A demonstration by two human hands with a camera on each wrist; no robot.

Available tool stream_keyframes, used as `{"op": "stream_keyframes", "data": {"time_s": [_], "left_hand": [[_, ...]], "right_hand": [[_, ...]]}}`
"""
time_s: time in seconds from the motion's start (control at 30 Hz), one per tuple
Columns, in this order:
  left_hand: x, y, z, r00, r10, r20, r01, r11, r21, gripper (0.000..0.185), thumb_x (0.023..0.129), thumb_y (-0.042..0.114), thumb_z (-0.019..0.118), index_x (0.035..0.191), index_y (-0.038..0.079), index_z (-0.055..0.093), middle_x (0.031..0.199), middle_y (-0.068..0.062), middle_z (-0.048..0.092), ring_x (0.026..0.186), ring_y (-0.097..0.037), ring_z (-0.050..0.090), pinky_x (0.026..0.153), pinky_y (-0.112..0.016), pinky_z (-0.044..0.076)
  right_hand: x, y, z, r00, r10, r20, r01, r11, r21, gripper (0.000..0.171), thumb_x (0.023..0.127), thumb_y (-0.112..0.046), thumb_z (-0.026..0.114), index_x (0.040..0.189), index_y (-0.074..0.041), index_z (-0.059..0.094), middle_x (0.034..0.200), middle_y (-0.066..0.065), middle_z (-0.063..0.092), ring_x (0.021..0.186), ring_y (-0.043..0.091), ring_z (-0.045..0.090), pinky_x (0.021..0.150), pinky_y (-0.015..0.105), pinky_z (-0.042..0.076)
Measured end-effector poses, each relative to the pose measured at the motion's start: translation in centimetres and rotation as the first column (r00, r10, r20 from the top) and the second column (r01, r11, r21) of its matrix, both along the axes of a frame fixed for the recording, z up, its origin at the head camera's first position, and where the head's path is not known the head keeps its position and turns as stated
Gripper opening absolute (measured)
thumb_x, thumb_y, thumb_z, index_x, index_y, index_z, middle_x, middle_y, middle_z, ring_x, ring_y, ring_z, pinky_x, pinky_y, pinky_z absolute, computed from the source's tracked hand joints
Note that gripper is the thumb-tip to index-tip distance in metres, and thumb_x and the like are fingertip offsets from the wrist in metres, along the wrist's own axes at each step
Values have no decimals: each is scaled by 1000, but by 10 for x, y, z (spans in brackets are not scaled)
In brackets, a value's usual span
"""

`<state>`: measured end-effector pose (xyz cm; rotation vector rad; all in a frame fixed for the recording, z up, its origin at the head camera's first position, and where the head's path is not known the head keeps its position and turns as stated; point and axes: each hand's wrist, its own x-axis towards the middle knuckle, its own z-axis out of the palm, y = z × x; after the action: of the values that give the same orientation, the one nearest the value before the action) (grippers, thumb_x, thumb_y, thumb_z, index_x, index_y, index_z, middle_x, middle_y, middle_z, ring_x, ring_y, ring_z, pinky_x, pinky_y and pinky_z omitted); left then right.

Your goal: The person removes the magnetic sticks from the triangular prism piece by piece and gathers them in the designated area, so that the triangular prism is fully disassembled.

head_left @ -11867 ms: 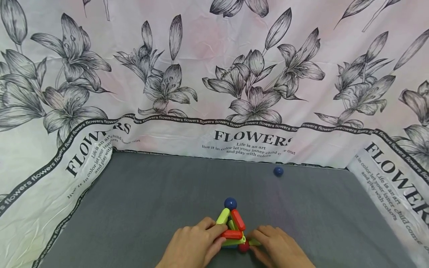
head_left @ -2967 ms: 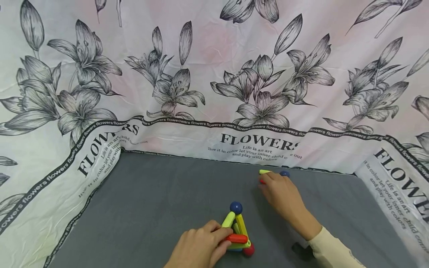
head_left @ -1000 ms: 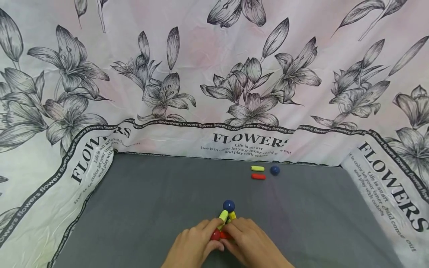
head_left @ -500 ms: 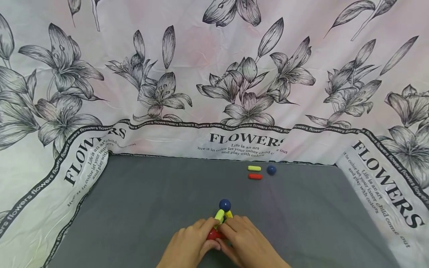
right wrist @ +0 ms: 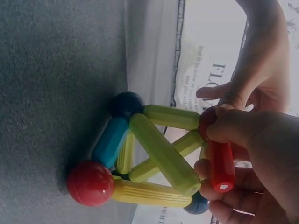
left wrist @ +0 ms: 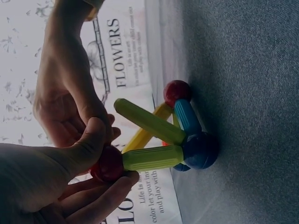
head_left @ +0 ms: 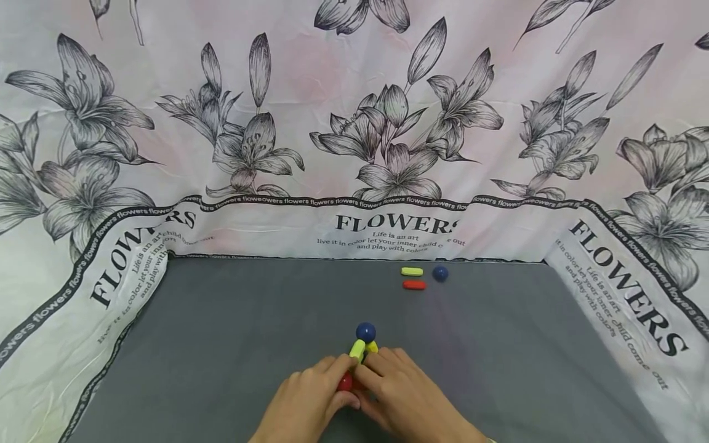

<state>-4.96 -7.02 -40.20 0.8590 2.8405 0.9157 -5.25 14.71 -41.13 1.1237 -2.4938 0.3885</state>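
A frame of magnetic rods and balls stands on the grey cloth. My left hand pinches its top red ball. My right hand grips a short red rod at that ball, thumb against both. Yellow-green rods slope from the ball; one longer yellow-green rod has a free end up. At the base, a teal rod links a dark blue ball and another red ball. A yellow rod runs to a blue ball partly hidden in the right wrist view.
At the back right lie a loose yellow-green rod, a red rod and a blue ball. Flower-printed fabric walls the grey surface at the back and both sides.
A yellow rod has replaced a red one at the blue ball. My right hand laid rods at the back, then returned to the frame. Over the last second, both hands stay on it.
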Motion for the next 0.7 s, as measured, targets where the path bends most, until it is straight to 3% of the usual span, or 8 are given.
{"op": "stream_keyframes", "data": {"time_s": [0.17,0.27,0.47,0.7], "left_hand": [[0,-4,-2,1000,0,11,1,1000,-12,43,93,44,76,130,22,64,95,9,64,67,1,49,56,-24,45],[0,-4,-1,1000,-8,20,8,1000,-4,42,95,44,74,129,22,64,92,10,61,64,1,48,55,-22,43],[-2,-3,2,1000,-12,11,12,1000,8,41,94,45,73,126,19,65,89,9,58,63,1,47,55,-21,43],[-1,-2,1,1000,-12,16,12,1000,8,43,94,43,75,128,17,66,97,4,66,65,0,51,56,-23,47]], "right_hand": [[-1,-2,3,999,33,-37,-33,999,-2,25,89,-33,87,106,-23,70,95,-13,59,86,7,51,82,28,49],[-1,1,10,1000,10,-26,-10,1000,3,25,87,-29,87,105,-22,71,92,-14,57,84,6,49,83,28,49],[-12,21,22,993,-112,26,112,994,4,28,86,-29,91,107,-26,72,95,-16,60,83,4,51,75,26,48],[-39,53,21,971,-240,23,240,971,-6,25,89,-30,88,110,-27,75,99,-16,64,84,4,54,71,25,51]]}}
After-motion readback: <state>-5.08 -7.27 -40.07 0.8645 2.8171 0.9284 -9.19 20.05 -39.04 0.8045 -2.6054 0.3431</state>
